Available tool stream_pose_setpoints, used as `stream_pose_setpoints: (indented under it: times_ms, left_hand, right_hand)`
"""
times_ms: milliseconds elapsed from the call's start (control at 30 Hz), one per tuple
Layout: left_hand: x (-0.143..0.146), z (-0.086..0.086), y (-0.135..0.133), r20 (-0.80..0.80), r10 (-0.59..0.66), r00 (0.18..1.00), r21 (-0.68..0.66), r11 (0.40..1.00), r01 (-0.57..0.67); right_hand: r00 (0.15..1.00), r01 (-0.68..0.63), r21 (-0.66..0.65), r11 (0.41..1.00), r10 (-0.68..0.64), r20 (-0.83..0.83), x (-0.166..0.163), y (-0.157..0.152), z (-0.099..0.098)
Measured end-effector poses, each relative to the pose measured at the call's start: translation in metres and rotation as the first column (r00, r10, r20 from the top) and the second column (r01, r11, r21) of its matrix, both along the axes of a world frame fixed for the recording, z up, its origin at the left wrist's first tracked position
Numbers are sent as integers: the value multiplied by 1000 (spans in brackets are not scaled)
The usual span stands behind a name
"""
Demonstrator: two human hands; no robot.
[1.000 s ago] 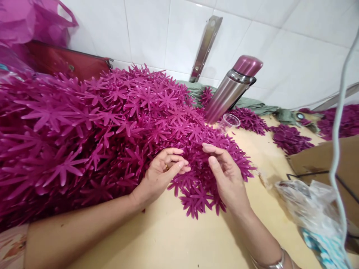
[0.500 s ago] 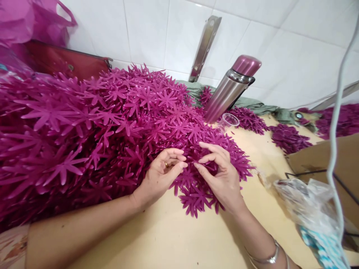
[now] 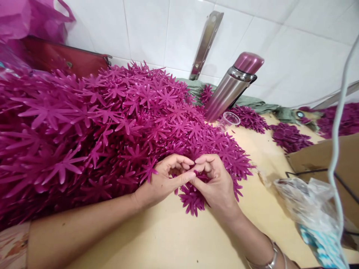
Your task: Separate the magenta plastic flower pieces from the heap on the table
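Note:
My left hand [image 3: 165, 175] and my right hand [image 3: 215, 179] meet at the fingertips, just above the near edge of a big heap of magenta star-shaped plastic flower pieces [image 3: 134, 112]. Both are curled into pinches, thumbs toward the fingers. A tiny magenta bit [image 3: 195, 172] shows where the fingertips come together; its full shape is hidden by the fingers. One star-shaped petal piece [image 3: 148, 171] touches the back of my left hand. Below the fingers, another cluster of petal pieces [image 3: 193, 200] lies on the pale tabletop [image 3: 157, 235].
Behind the heap stand a steel flask [image 3: 231, 89] and a clear plastic cup [image 3: 230, 119]. A red bag [image 3: 64, 58] lies at the back left. To the right are more magenta piles [image 3: 290, 138], a cardboard box [image 3: 316, 157], clear plastic bags [image 3: 305, 198] and a hanging cable [image 3: 335, 142].
My hands, slightly apart before, have come together so the fingertips meet. The right hand moved left and a little down; the left moved slightly right. A petal piece now rests against the left hand.

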State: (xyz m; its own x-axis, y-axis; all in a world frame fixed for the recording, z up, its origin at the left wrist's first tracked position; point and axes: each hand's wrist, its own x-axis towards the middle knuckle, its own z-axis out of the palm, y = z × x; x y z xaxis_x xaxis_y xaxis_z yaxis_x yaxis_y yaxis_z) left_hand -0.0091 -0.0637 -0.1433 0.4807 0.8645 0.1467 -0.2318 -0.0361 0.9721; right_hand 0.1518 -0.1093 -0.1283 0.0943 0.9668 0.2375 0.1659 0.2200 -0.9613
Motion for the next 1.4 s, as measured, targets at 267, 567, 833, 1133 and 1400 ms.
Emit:
stream_pose_setpoints:
  times_ms: [267,567,833,1133,1400]
  left_hand:
    - [-5,0,4,-36,39,999,11,999,-39]
    - [-3,5,6,-34,171,985,-6,985,-171]
    - [-3,4,4,39,32,999,-108,994,-28]
    - [-1,-4,6,5,10,1000,-82,997,-9]
    - [-4,-5,8,-88,30,996,-46,998,-34]
  right_hand:
    - [989,-31,35,999,26,144,1,-1,-2]
    - [996,-27,-62,998,33,88,13,13,3]
    - [995,-54,-90,995,60,76,17,14,2]
    - [983,-118,-74,990,127,130,12,10,-1]
    - [919,-162,93,982,116,376,15,8,10]
